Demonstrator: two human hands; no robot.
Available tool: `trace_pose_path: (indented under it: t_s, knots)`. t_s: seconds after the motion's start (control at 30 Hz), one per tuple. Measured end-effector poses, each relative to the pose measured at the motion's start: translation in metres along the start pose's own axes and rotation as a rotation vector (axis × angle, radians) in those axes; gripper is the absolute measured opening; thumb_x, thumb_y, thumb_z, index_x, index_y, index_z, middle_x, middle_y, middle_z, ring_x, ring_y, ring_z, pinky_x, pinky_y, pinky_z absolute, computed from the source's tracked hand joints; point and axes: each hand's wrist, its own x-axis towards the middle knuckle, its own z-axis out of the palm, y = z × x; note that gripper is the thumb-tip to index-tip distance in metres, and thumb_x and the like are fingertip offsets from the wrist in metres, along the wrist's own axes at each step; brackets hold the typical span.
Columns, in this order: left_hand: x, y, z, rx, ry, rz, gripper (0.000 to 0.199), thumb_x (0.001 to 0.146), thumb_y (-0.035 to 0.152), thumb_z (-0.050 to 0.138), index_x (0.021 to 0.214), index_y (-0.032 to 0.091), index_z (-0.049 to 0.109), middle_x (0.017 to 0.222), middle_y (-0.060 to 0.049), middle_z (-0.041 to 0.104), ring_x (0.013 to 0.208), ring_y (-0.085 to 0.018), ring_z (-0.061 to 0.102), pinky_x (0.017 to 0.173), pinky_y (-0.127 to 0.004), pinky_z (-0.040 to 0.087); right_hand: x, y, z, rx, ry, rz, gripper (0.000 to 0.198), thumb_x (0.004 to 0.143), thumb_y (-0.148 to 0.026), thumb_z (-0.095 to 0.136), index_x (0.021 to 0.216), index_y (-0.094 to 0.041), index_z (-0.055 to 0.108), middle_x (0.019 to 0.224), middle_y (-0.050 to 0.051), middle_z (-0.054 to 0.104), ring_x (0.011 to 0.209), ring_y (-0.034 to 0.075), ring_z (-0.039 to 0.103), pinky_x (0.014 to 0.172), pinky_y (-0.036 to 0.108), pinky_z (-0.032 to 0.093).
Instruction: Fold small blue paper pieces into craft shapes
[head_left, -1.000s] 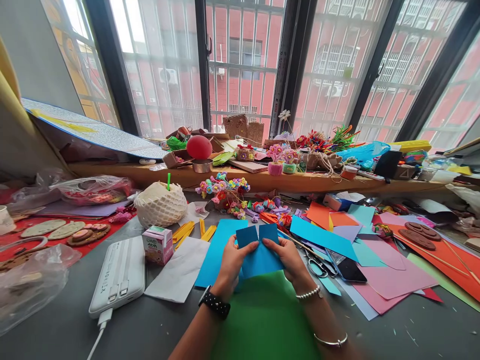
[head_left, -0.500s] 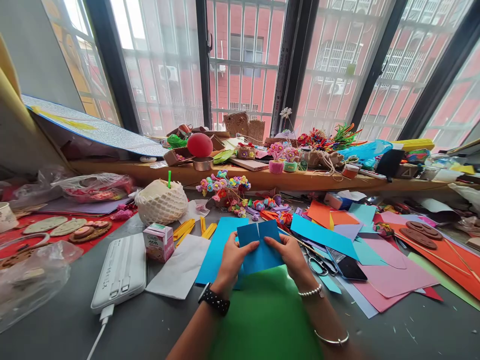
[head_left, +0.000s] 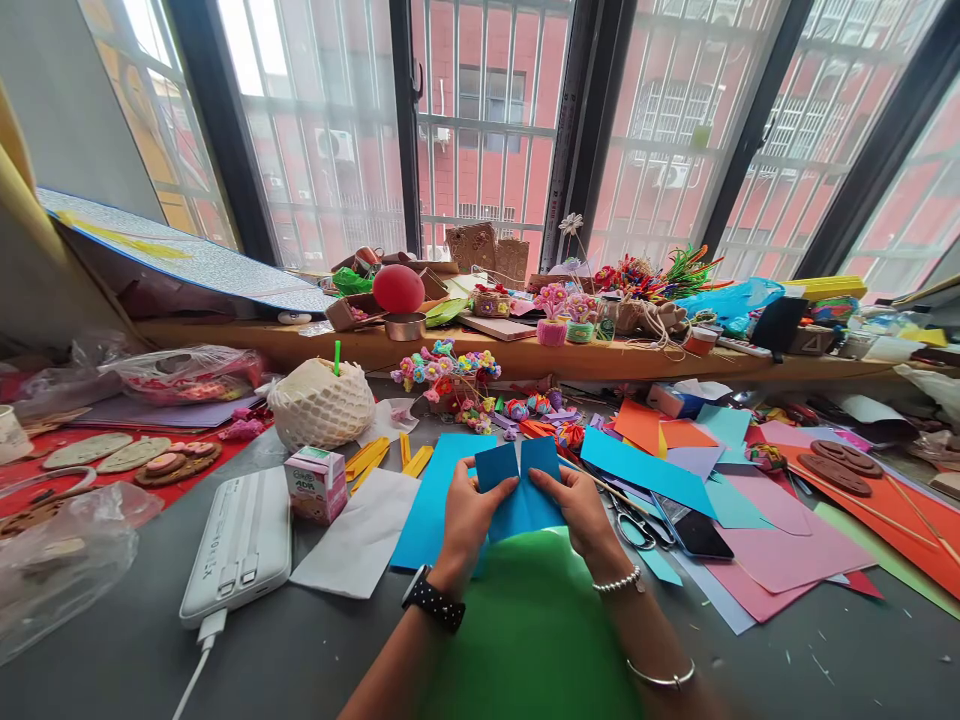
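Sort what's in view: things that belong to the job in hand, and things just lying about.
Likely part of the job:
blue paper, held between left hand and right hand
scissors, perhaps

Seemingly just lying about:
power bank
drink carton
coconut
phone

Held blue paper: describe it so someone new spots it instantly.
Below the barred windows stands a cluttered grey table. At its near side, the left hand and right hand hold the blue paper between them. Unlike the blue sheet lying to its left, its top shows two flaps with a gap between.
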Motion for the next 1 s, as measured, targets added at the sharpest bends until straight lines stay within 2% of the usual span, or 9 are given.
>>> trace_pose_path:
  t_s: [0.13,0.27,0.6,0.8,0.9,1.0]
  knots:
    - [0.0001,0.0013,-0.0025,0.006,-0.011,0.007,0.059,0.049,0.032,0.073,0.096,0.015,0.041,0.077,-0.008,0.063,0.065,-0.020,0.061,0.054,-0.028,0.049,-0.0011,-0.0016,-0.0009,-0.068,-0.030,-0.029,0.036,0.052,-0.037,0.070,0.079,-0.014,0.064,0.074,0.005,0.067,0.062,0.022,0.062,0.060,0.033,0.049]
    - [0.0001,0.0023,-0.0028,0.008,-0.021,-0.030,0.060,0.046,0.028,0.075,0.096,0.014,0.044,0.082,-0.010,0.063,0.069,-0.021,0.061,0.057,-0.029,0.050,-0.0007,-0.0020,-0.0018,-0.125,0.004,-0.058,0.035,0.050,-0.038,0.070,0.075,-0.014,0.065,0.068,0.004,0.067,0.060,0.021,0.061,0.057,0.032,0.049]
    - [0.0005,-0.0008,-0.0010,-0.103,-0.013,-0.075,0.059,0.042,0.024,0.076,0.095,0.014,0.051,0.084,-0.009,0.064,0.079,-0.022,0.060,0.072,-0.033,0.047,0.0042,0.0048,-0.0030,-0.041,0.005,0.025,0.036,0.052,-0.040,0.069,0.074,-0.013,0.062,0.062,0.004,0.066,0.055,0.020,0.060,0.059,0.034,0.048]
    - [0.0019,0.0019,-0.0027,-0.024,0.042,-0.042,0.055,0.044,0.025,0.075,0.092,0.013,0.051,0.088,-0.011,0.063,0.082,-0.025,0.059,0.071,-0.035,0.048,0.0032,0.0003,-0.0035,-0.200,-0.010,-0.043,0.039,0.049,-0.045,0.068,0.070,-0.012,0.063,0.063,0.003,0.065,0.062,0.021,0.059,0.059,0.031,0.047]
    - [0.0026,0.0029,-0.0033,-0.017,0.011,-0.054,0.056,0.044,0.024,0.076,0.092,0.013,0.051,0.090,-0.011,0.062,0.082,-0.026,0.059,0.068,-0.035,0.049,0.0033,-0.0005,-0.0053,-0.223,-0.006,-0.067,0.040,0.050,-0.045,0.068,0.070,-0.012,0.063,0.064,0.004,0.065,0.062,0.021,0.059,0.059,0.031,0.046]
    - [0.0034,0.0015,-0.0037,-0.007,-0.015,-0.039,0.056,0.043,0.023,0.076,0.093,0.013,0.051,0.091,-0.011,0.062,0.086,-0.025,0.058,0.072,-0.034,0.048,0.0026,-0.0006,-0.0063,-0.215,-0.026,-0.067,0.040,0.050,-0.045,0.067,0.071,-0.012,0.063,0.065,0.004,0.065,0.062,0.021,0.059,0.060,0.032,0.047]
